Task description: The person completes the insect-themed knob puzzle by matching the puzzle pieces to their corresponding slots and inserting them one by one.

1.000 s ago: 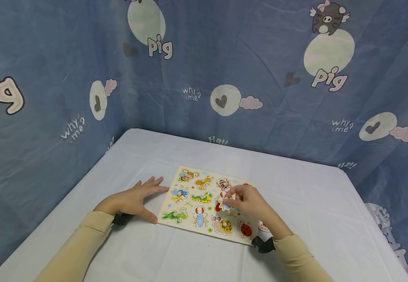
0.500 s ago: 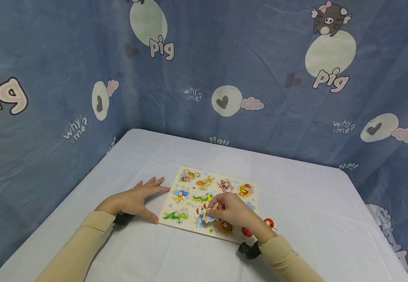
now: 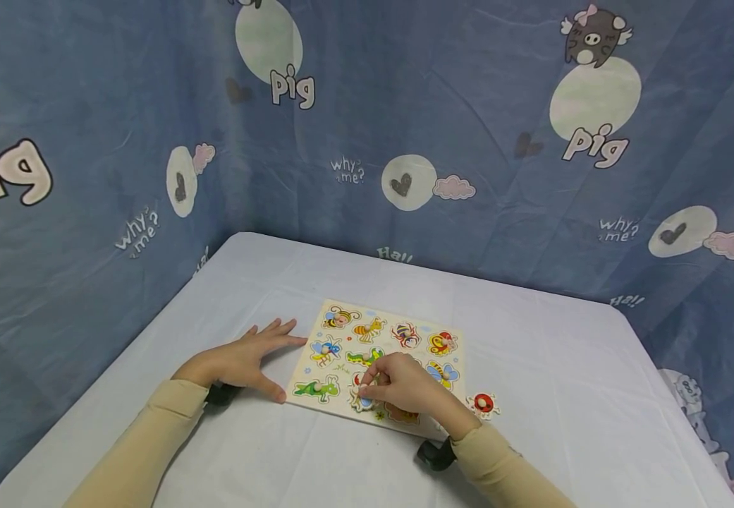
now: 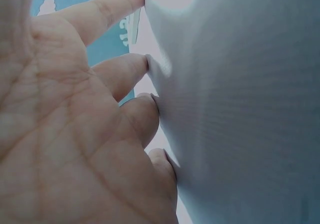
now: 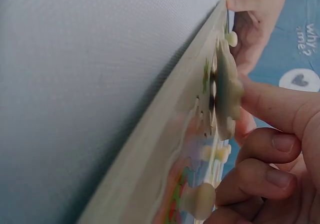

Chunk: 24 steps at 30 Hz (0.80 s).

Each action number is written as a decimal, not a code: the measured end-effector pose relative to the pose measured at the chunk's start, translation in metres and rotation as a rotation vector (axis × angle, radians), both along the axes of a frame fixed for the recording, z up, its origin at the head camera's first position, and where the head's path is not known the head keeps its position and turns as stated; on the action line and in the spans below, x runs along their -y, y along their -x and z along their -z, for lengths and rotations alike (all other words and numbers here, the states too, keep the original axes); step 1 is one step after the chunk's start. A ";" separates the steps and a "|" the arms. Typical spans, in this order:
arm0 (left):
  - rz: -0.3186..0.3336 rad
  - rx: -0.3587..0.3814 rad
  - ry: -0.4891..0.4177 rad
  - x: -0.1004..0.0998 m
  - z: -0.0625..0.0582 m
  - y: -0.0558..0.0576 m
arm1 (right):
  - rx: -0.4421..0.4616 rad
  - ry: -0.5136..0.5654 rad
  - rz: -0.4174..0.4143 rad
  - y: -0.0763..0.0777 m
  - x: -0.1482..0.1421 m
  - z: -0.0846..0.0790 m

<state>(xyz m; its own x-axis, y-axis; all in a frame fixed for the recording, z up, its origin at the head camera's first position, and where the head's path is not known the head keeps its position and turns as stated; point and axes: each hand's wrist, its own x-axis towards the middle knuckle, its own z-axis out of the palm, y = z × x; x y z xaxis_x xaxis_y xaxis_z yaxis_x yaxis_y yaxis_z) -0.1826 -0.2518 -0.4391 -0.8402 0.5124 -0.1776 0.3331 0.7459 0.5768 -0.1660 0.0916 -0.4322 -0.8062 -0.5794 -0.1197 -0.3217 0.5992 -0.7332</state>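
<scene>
A wooden insect puzzle board lies on the white table. Over its front row, my right hand pinches a beetle puzzle piece by thumb and finger, right above the printed beetle spot. In the right wrist view this piece is slightly tilted, close over the board. My left hand is spread at the board's left edge, thumb at the front corner and index finger at the side. The left wrist view shows its fingertips resting on the table.
A red ladybug piece lies on the table by the board's right edge. Knobbed pieces on the board include a grasshopper, a caterpillar and a spider. A blue curtain hangs behind the table.
My right hand has carried the beetle piece left and toward the board's front, then lowered it at the printed beetle. The ladybug piece at the right has come into view. My left hand stays put.
</scene>
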 end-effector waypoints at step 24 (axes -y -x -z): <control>0.013 0.003 -0.031 0.002 0.001 -0.001 | 0.022 -0.027 -0.004 0.003 0.005 0.002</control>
<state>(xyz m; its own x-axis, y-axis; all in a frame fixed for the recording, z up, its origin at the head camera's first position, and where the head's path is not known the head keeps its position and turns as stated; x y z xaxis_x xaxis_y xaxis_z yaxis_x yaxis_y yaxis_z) -0.1819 -0.2533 -0.4400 -0.8329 0.5288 -0.1634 0.3412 0.7231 0.6006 -0.1691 0.0862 -0.4340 -0.8009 -0.5790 -0.1528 -0.3083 0.6174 -0.7237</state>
